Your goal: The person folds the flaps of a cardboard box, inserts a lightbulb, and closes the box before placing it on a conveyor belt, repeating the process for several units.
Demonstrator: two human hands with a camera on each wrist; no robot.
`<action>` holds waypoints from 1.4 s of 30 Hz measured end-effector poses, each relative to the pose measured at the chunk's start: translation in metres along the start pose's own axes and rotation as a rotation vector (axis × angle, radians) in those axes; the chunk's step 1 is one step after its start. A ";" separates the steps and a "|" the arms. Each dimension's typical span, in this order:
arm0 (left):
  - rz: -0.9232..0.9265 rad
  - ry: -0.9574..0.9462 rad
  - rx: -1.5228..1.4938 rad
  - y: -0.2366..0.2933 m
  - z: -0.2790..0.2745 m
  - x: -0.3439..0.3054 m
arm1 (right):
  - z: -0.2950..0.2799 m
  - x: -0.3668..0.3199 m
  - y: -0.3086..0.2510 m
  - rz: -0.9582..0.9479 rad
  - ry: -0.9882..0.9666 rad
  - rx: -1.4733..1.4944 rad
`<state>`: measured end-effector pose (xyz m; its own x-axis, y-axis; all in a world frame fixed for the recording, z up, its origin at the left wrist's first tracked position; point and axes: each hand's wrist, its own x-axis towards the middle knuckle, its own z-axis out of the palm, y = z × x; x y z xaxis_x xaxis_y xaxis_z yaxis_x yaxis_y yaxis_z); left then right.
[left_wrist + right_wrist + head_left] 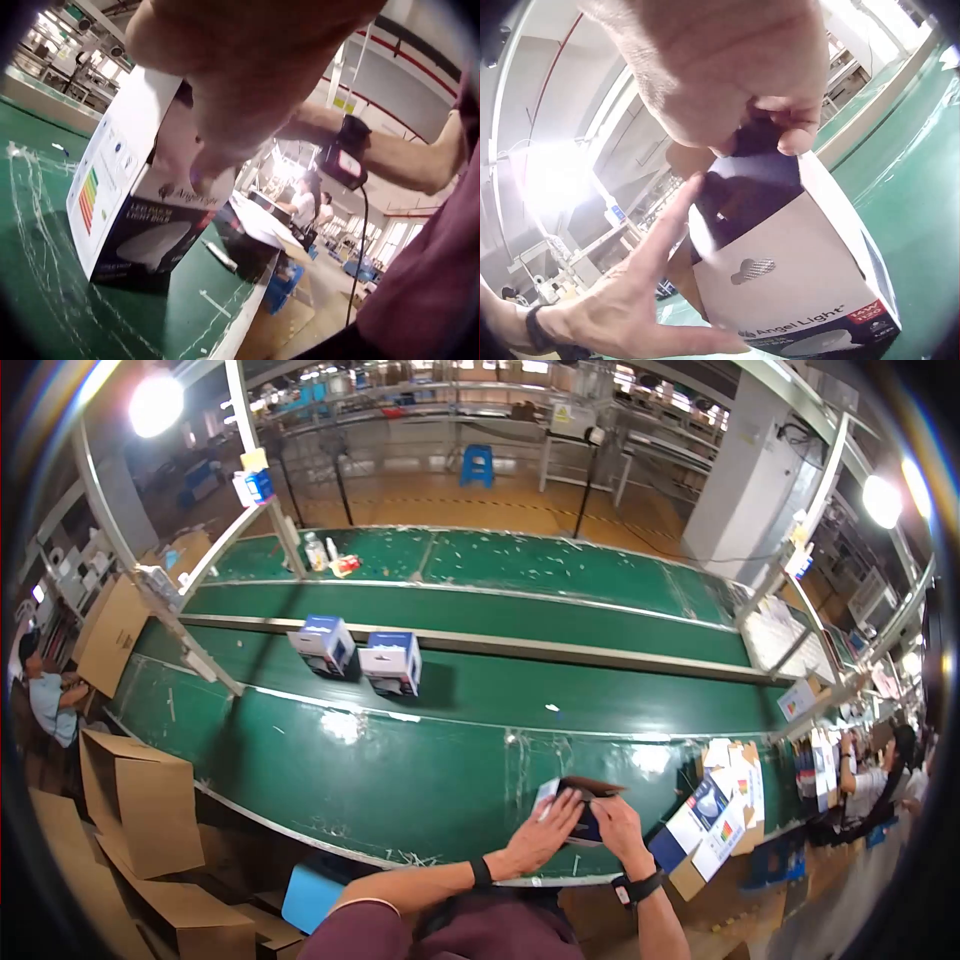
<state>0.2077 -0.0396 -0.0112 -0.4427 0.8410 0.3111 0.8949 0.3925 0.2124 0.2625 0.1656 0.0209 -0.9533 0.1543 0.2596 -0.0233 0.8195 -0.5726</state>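
Note:
Between the hands, near the front edge of the bench, a printed light bulb box [585, 830] stands with its top flaps up. Its white panel with a hang hole and the words Angel Light face the right wrist view, where the box [780, 262] shows a dark inside. My left hand [540, 835] lies along the box's left side, fingers straight at the top edge and thumb spread low in front. My right hand [622, 835] curls over the top and pinches the rim at the back flap. What lies deep inside the box is hidden.
Two finished-looking bulb boxes [390, 662] stand on the green conveyor ahead. Flattened printed cartons [715, 810] are stacked at the right. Brown cardboard boxes [150, 800] lie at the left, and a metal rail [500, 645] crosses behind. Other people work at both sides.

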 end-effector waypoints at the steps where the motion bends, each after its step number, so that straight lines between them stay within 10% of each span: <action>1: 0.022 0.012 -0.019 -0.001 -0.004 0.004 | -0.006 0.000 -0.003 -0.041 -0.075 -0.057; 19: 0.264 -0.356 0.031 -0.013 -0.005 0.028 | 0.027 -0.062 0.008 -0.168 -0.244 -0.380; 28: 0.136 -0.092 -0.316 -0.024 0.005 0.017 | 0.028 -0.055 0.002 -0.031 -0.364 -0.428; 30: 0.143 -0.017 -0.245 -0.031 0.017 0.012 | 0.020 -0.059 0.002 -0.235 -0.004 -0.092; 33: 0.092 0.019 -0.202 -0.015 -0.012 0.009 | -0.001 -0.064 0.006 -0.038 0.308 -0.058; 38: 0.227 0.090 -0.502 -0.009 -0.014 0.004 | 0.024 -0.063 0.067 0.490 -0.175 0.772; 40: -0.298 -0.111 -1.299 0.005 -0.013 0.001 | 0.049 -0.053 0.075 0.363 -0.229 0.422; 42: -0.076 -0.231 -1.053 -0.027 0.003 0.001 | 0.074 -0.048 0.074 0.435 -0.256 0.267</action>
<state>0.1833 -0.0478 -0.0197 -0.3749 0.9211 0.1046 0.3188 0.0222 0.9475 0.2839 0.1785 -0.0913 -0.9340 0.2805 -0.2213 0.3439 0.5372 -0.7702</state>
